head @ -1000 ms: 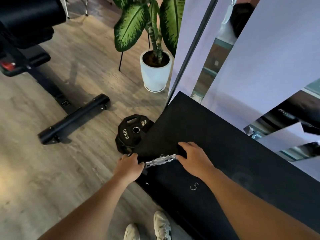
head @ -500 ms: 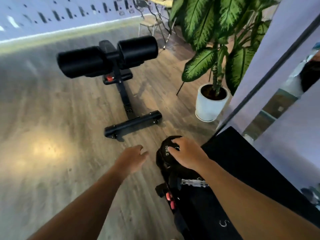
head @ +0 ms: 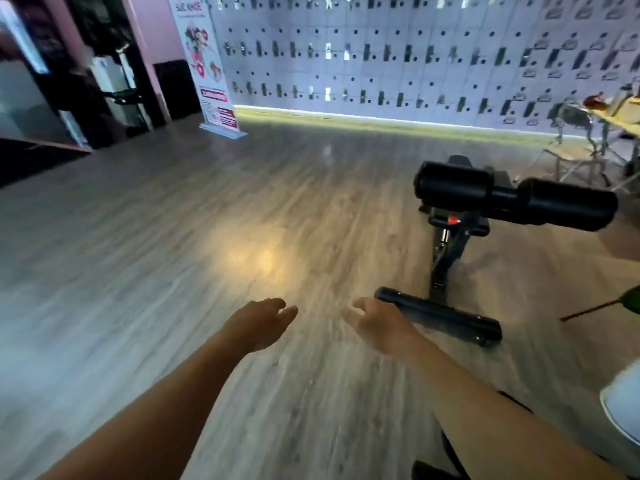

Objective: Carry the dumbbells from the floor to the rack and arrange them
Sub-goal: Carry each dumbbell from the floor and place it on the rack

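Both of my hands are out in front of me over the wooden floor, holding nothing. My left hand has its fingers loosely apart, palm turned inward. My right hand is likewise open, just left of the bench's foot bar. No dumbbell shows in this view. A dark rounded edge, partly hidden under my right forearm at the bottom, may be part of the weights or the rack; I cannot tell which.
A black exercise bench with two padded rollers stands at the right, its foot bar on the floor. A white plant pot sits at the right edge. A banner stand and a locker wall lie far ahead.
My view has swung up and left, away from the rack and the plant. My right hand has come off the black weight plate, and both hands now hang open over the floor.
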`<state>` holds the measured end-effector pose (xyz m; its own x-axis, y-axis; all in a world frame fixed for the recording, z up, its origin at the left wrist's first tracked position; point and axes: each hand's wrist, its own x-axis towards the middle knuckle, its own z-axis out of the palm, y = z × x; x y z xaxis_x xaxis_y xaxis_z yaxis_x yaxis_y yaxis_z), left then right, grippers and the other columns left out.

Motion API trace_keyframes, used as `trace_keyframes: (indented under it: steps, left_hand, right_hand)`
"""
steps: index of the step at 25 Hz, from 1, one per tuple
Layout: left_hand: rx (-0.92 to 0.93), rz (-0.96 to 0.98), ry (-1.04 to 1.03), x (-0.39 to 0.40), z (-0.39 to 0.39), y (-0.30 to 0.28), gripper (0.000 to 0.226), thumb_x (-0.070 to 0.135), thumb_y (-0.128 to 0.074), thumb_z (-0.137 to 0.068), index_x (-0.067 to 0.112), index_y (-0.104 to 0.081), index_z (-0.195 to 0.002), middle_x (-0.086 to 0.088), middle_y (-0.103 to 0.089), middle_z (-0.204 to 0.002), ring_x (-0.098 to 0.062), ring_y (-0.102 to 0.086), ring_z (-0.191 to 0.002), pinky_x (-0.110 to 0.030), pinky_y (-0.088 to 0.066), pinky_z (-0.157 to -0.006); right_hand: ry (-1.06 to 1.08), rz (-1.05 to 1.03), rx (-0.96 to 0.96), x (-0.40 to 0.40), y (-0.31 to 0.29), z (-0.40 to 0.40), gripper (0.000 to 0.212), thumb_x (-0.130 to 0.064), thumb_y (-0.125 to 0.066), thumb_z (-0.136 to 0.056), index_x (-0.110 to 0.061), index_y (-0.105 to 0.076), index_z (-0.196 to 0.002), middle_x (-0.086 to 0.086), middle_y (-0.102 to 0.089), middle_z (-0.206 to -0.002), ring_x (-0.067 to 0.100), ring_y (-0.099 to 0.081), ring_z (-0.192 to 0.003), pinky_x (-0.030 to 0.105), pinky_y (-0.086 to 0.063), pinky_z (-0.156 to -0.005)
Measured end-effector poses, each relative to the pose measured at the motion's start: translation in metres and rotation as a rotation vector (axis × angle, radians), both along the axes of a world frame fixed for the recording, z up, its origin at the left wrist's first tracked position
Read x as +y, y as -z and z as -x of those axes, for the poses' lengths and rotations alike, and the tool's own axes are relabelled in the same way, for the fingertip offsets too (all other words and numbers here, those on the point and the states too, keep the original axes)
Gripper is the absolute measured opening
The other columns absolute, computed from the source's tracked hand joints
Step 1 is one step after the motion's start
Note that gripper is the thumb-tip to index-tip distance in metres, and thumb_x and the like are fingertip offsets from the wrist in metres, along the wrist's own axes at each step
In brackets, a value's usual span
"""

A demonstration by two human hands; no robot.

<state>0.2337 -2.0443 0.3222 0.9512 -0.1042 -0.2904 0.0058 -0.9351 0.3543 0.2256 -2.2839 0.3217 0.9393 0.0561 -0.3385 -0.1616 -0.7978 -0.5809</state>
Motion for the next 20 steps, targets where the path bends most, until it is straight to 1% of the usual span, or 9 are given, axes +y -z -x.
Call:
trace_keyframes:
  steps: [1, 2, 3, 4, 8, 12, 15, 18, 20]
  left_hand:
    - [-0.006, 0.019, -0.063, 0.042, 0.01, 0.001, 0.056, 0.057, -0.033, -0.105, 0.018, -0.059, -0.136, -0.009, -0.064, -0.136, -0.028, -0.059, -0.123, -0.038, -0.047, -0.101]
    - [-0.014, 0.041, -0.125, 0.085, 0.022, 0.003, 0.056, 0.058, -0.033, -0.104, 0.019, -0.06, -0.135, -0.008, -0.064, -0.137, -0.027, -0.059, -0.123, -0.039, -0.047, -0.102]
    - [-0.014, 0.057, -0.181, 0.129, 0.035, 0.005, 0.057, 0.059, -0.033, -0.104, 0.02, -0.061, -0.134, -0.006, -0.064, -0.136, -0.026, -0.059, -0.123, -0.04, -0.047, -0.103]
    - [-0.015, 0.059, -0.224, 0.169, 0.048, 0.006, 0.057, 0.059, -0.033, -0.104, 0.02, -0.061, -0.133, -0.006, -0.064, -0.136, -0.026, -0.059, -0.122, -0.041, -0.047, -0.103]
    - [-0.071, 0.009, -0.38, 0.333, 0.099, -0.004, 0.057, 0.059, -0.03, -0.103, 0.017, -0.063, -0.121, -0.008, -0.066, -0.131, -0.031, -0.059, -0.118, -0.041, -0.045, -0.1]
    - [-0.141, -0.049, -0.569, 0.476, 0.153, -0.023, 0.055, 0.053, -0.03, -0.106, 0.013, -0.063, -0.124, -0.009, -0.062, -0.137, -0.034, -0.056, -0.124, -0.04, -0.043, -0.103]
    - [-0.137, -0.009, -0.695, 0.556, 0.184, -0.021, 0.049, 0.046, -0.03, -0.109, 0.013, -0.059, -0.133, -0.01, -0.058, -0.142, -0.035, -0.054, -0.129, -0.041, -0.041, -0.107]
    - [-0.095, 0.034, -0.876, 0.637, 0.205, -0.016, 0.055, 0.052, -0.032, -0.106, 0.01, -0.06, -0.128, -0.013, -0.063, -0.132, -0.035, -0.058, -0.122, -0.043, -0.045, -0.103]
    - [-0.094, 0.05, -0.94, 0.689, 0.214, -0.015, 0.057, 0.053, -0.032, -0.105, 0.009, -0.061, -0.126, -0.013, -0.065, -0.126, -0.034, -0.059, -0.118, -0.043, -0.046, -0.101]
  right_hand:
    - [-0.066, -0.006, 0.003, 0.039, -0.004, -0.002, 0.059, -0.066, -0.043, -0.095, -0.021, -0.062, -0.128, 0.003, -0.062, -0.136, 0.025, -0.058, -0.122, 0.04, -0.042, -0.103]
    - [-0.131, -0.005, 0.007, 0.079, -0.008, -0.002, 0.061, -0.062, -0.044, -0.099, -0.02, -0.057, -0.141, 0.005, -0.057, -0.145, 0.026, -0.054, -0.131, 0.037, -0.04, -0.106]
    - [-0.194, 0.003, 0.002, 0.122, -0.012, 0.0, 0.065, -0.06, -0.045, -0.101, -0.017, -0.051, -0.149, 0.006, -0.052, -0.153, 0.027, -0.05, -0.137, 0.036, -0.038, -0.109]
    - [-0.245, 0.007, -0.007, 0.16, -0.013, -0.001, 0.067, -0.059, -0.046, -0.101, -0.015, -0.048, -0.151, 0.007, -0.049, -0.156, 0.027, -0.047, -0.14, 0.035, -0.037, -0.111]
    - [-0.431, 0.007, -0.06, 0.326, -0.029, 0.005, 0.07, -0.064, -0.046, -0.099, -0.017, -0.049, -0.152, 0.007, -0.047, -0.157, 0.027, -0.045, -0.143, 0.036, -0.035, -0.114]
    - [-0.612, -0.014, -0.135, 0.484, -0.049, 0.014, 0.069, -0.064, -0.046, -0.099, -0.019, -0.051, -0.15, 0.005, -0.047, -0.158, 0.026, -0.044, -0.143, 0.035, -0.035, -0.112]
    - [-0.754, -0.019, -0.169, 0.59, -0.051, 0.019, 0.068, -0.063, -0.045, -0.099, -0.017, -0.052, -0.15, 0.004, -0.047, -0.157, 0.026, -0.044, -0.144, 0.036, -0.035, -0.113]
    - [-0.88, -0.016, -0.169, 0.699, -0.048, 0.019, 0.071, -0.064, -0.045, -0.098, -0.016, -0.051, -0.151, 0.006, -0.047, -0.158, 0.026, -0.044, -0.144, 0.038, -0.035, -0.114]
    - [-0.939, -0.029, -0.176, 0.768, -0.043, 0.014, 0.073, -0.064, -0.046, -0.098, -0.015, -0.05, -0.151, 0.007, -0.046, -0.158, 0.027, -0.043, -0.144, 0.038, -0.035, -0.114]
